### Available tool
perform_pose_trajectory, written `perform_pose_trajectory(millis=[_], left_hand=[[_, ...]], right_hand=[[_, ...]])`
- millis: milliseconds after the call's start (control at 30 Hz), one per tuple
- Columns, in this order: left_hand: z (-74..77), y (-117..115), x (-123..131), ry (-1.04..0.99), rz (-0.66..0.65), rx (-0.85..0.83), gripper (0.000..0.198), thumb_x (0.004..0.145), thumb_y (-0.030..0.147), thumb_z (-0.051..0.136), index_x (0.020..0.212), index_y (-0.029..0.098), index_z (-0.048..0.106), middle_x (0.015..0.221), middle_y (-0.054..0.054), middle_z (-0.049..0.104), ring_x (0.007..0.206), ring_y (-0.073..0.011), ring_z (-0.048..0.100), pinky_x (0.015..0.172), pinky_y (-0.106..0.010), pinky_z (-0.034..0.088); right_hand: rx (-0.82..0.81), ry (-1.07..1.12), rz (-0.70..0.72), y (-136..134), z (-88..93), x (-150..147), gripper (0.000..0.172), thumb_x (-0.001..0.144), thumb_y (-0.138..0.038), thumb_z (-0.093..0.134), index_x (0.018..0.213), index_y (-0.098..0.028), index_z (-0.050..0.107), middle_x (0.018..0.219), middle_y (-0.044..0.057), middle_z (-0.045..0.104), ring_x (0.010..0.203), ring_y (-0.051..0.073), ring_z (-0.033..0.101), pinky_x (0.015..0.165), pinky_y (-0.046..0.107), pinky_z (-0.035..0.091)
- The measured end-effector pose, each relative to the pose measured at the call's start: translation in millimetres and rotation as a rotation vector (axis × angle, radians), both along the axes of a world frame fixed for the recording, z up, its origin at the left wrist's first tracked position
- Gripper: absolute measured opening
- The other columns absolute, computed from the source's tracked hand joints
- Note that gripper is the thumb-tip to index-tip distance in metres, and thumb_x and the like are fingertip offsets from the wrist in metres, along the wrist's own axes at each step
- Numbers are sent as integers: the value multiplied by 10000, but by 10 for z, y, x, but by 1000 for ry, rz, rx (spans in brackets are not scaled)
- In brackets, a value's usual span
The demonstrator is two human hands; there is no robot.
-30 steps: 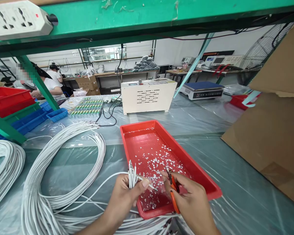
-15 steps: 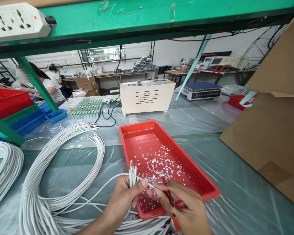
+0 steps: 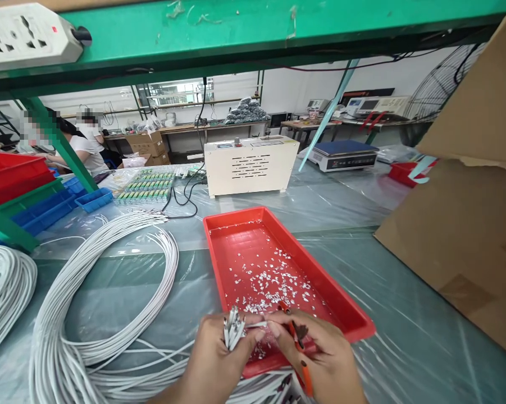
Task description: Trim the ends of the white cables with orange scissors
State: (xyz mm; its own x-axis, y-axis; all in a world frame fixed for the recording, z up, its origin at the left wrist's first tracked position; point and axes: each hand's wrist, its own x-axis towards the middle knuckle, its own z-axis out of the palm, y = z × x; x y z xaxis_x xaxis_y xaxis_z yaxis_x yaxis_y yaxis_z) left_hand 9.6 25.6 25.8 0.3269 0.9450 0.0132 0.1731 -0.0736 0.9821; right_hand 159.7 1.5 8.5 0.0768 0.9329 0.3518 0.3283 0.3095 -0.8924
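Observation:
Closed around a small bunch of white cables (image 3: 234, 330) is my left hand (image 3: 217, 353), with the cut ends pointing up past the thumb. One cable end stretches sideways from it to the fingertips of my right hand (image 3: 320, 350), which pinch near its tip. That same hand is wrapped around an orange-handled tool (image 3: 305, 377), like small pliers or cutters; its jaws are mostly hidden. Both hands are over the near end of a red tray (image 3: 244, 224) scattered with small silvery-white scraps (image 3: 273, 289). More white cables run beneath my wrists.
A large coil of white cable (image 3: 50, 331) lies left, another coil (image 3: 8, 297) beyond it. Behind the tray stand a cream machine (image 3: 250, 168) and a scale (image 3: 341, 154). Cardboard (image 3: 459, 252) flanks the right, a green shelf beam (image 3: 236, 33) crosses overhead. Two people sit far left.
My hands have drawn closer together, and the left has turned so the bunch tilts. The single cable's loop left of the hand is no longer visible. The view has shifted slightly.

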Motion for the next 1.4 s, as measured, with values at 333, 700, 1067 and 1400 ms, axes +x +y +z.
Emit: perform_pose_trajectory(millis=[333, 700, 1067, 1400], left_hand=[[45, 33, 69, -294, 121, -305, 140, 608, 246, 724, 616, 131, 645, 516, -1, 659, 520, -142, 600, 534, -223, 484], [10, 24, 114, -368, 92, -315, 142, 574, 245, 748, 585, 138, 656, 529, 0, 673, 498, -128, 592, 523, -209, 472], [45, 15, 111, -222, -79, -208, 173, 738, 289, 611, 677, 151, 696, 615, -29, 681, 567, -149, 579, 607, -232, 444], [-5, 23, 34, -12, -72, -264, 376, 785, 445, 495, 817, 119, 678, 552, -26, 651, 343, -59, 302, 363, -183, 240]], right_hand=[[-416, 532, 105, 64, -45, -23, 244, 570, -320, 741, 732, -147, 684, 502, -5, 560, 464, 121, 498, 458, 230, 421], [-507, 682, 79, 42, -70, -95, 248, 594, -352, 731, 694, -145, 640, 485, -22, 551, 442, 74, 459, 450, 187, 350], [-533, 752, 177, 90, -103, -69, 157, 613, -260, 699, 661, -136, 616, 437, -55, 469, 432, 74, 399, 455, 200, 314], [-256, 147, -115, 134, -93, 56, 205, 664, -298, 671, 567, -151, 567, 527, -37, 478, 511, 108, 447, 495, 206, 368]])
